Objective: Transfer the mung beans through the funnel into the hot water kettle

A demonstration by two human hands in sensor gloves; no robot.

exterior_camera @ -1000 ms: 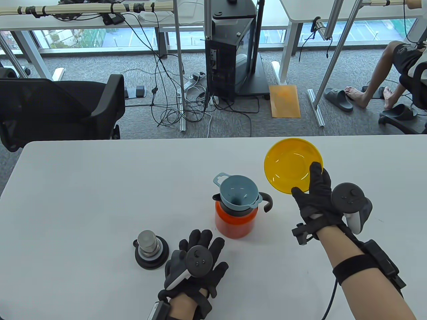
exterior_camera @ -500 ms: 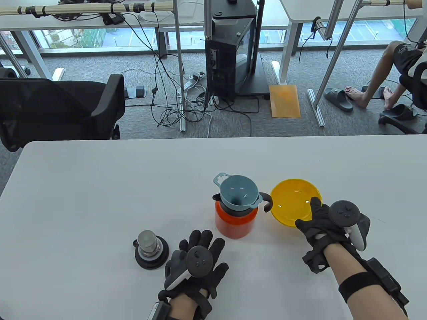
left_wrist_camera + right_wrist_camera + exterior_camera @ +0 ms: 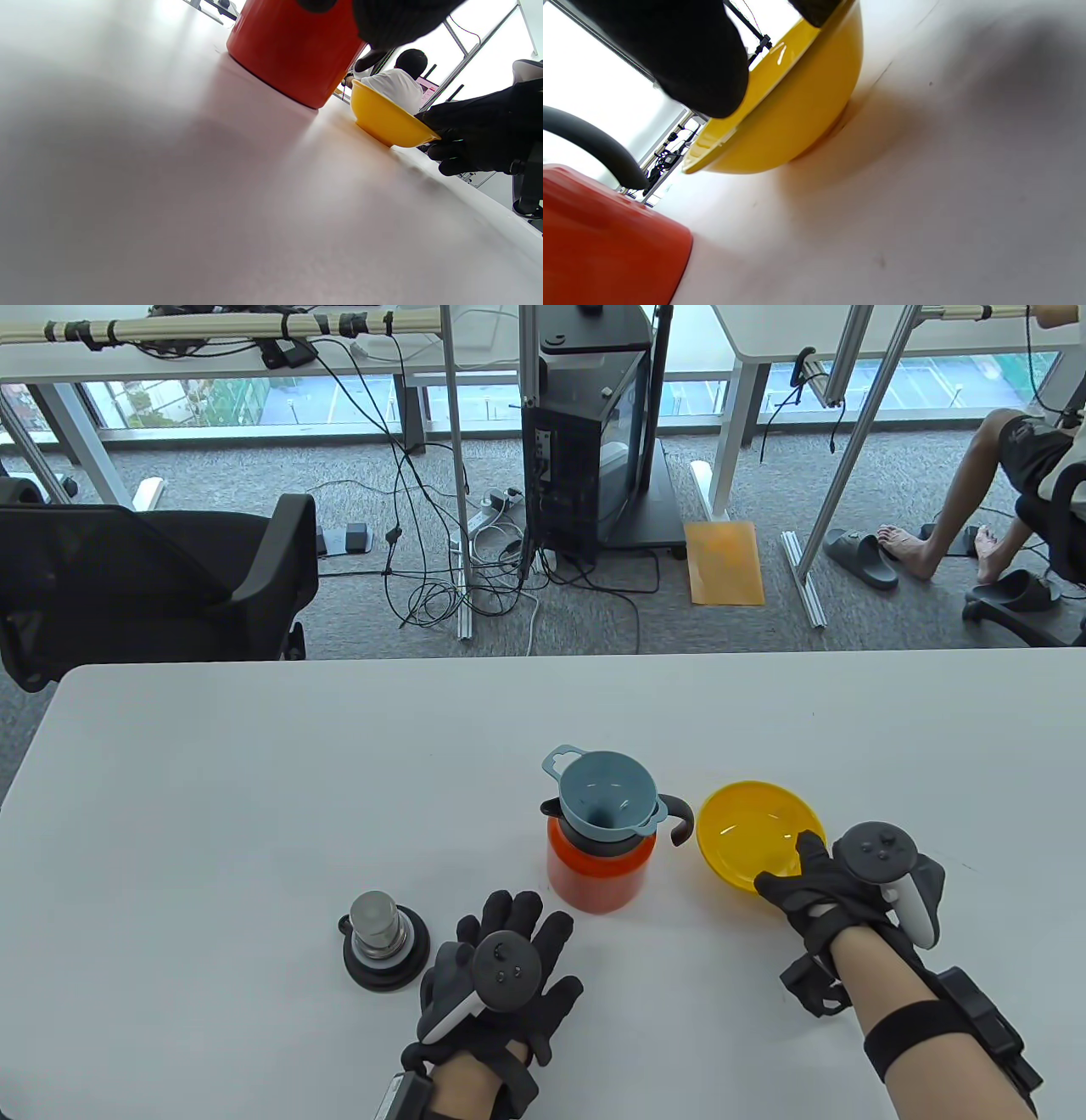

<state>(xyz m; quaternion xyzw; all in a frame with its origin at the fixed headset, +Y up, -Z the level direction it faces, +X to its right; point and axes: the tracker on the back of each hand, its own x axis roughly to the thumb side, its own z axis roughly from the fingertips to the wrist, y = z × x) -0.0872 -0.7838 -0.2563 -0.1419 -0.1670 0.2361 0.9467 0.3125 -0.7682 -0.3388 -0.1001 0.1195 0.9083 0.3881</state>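
An orange kettle point(image 3: 598, 869) stands mid-table with a blue-grey funnel point(image 3: 607, 797) seated in its mouth; it also shows in the left wrist view point(image 3: 292, 46) and the right wrist view point(image 3: 602, 245). A yellow bowl point(image 3: 755, 836) sits upright on the table just right of the kettle, and I see no beans in it. My right hand point(image 3: 819, 891) pinches its near rim, thumb inside, as the right wrist view point(image 3: 780, 114) and the left wrist view point(image 3: 390, 120) show. My left hand point(image 3: 505, 976) rests flat on the table in front of the kettle, holding nothing.
The kettle's black and steel lid point(image 3: 383, 942) lies on the white table point(image 3: 254, 814), left of my left hand. The table's far edge faces an office floor with a black chair point(image 3: 153, 577) and cables.
My right hand brought the yellow bowl from a raised, tilted pose at the far right down and toward me, setting it level on the table beside the kettle. The left hand stayed still.
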